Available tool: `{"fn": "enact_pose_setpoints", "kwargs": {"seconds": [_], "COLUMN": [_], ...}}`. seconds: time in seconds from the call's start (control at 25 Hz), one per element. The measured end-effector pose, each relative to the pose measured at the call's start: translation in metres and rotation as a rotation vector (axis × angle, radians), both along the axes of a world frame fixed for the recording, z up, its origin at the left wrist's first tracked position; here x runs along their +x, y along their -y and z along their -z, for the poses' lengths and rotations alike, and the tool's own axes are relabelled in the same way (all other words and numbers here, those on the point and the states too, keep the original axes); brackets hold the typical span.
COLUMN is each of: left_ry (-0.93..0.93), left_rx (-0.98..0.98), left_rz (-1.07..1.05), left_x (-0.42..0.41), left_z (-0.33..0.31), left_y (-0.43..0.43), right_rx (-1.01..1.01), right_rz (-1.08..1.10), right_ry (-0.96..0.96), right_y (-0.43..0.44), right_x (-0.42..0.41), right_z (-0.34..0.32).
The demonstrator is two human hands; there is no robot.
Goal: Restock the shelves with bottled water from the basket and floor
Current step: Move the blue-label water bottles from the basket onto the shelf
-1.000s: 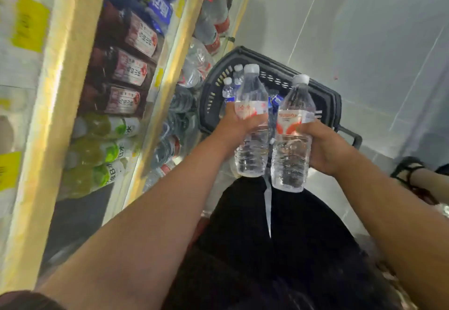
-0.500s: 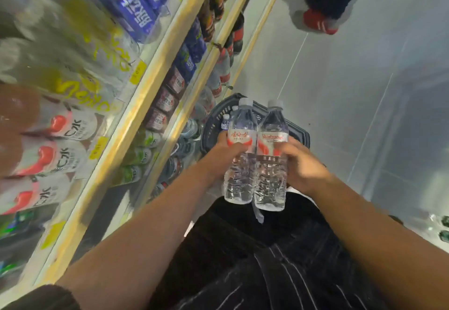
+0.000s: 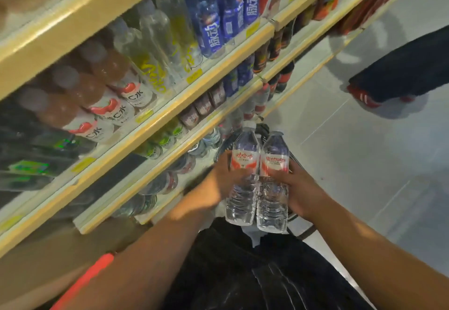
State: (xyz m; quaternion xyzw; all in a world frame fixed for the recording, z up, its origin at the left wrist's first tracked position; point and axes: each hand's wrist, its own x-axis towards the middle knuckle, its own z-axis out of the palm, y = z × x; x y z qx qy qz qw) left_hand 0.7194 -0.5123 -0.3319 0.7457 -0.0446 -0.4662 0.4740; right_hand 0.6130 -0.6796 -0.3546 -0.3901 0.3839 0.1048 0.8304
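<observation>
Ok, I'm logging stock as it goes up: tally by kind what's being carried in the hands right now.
Water bottles, red-and-white label: 2, the left bottle gripped by the left hand, the right bottle gripped by the right hand
Other drinks in hand: 0
Total: 2

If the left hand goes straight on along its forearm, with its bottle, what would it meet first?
Probably the black basket just beyond the left hand and its water bottle; depth is unclear, so it may pass above.
</observation>
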Motion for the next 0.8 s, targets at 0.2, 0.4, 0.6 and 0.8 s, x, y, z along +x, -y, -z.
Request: {"fn": "enact_pose_setpoints", "kwargs": {"seconds": [0.2,0.4,0.6,0.8], "left_ry": [-0.064,-0.066,-0.067,-0.062], "left_rx": [-0.072,-0.085,-0.086,-0.148], "left_rz": [-0.426,-0.743,-1.042,-1.263], "left_x": [-0.047,-0.094,-0.145,-0.188], "left_z": [-0.012,-0.015,-0.013,-0.008], "left_y": [-0.027,-0.070,-0.124,-0.187], "right_rx": [-0.087,-0.135,-0.166,-0.107], "right_rz": [-0.320,-0.657,-0.940,-1.142], "right_ry": [0.017,0.077,0.111,0.090], "right_y": [-0.006,-0.045,-0.109,-0.189], "right_x": [0.013,0.023,0.024,0.015], "right_z": [-0.015,-0.030,-0.030,-0.025]}}
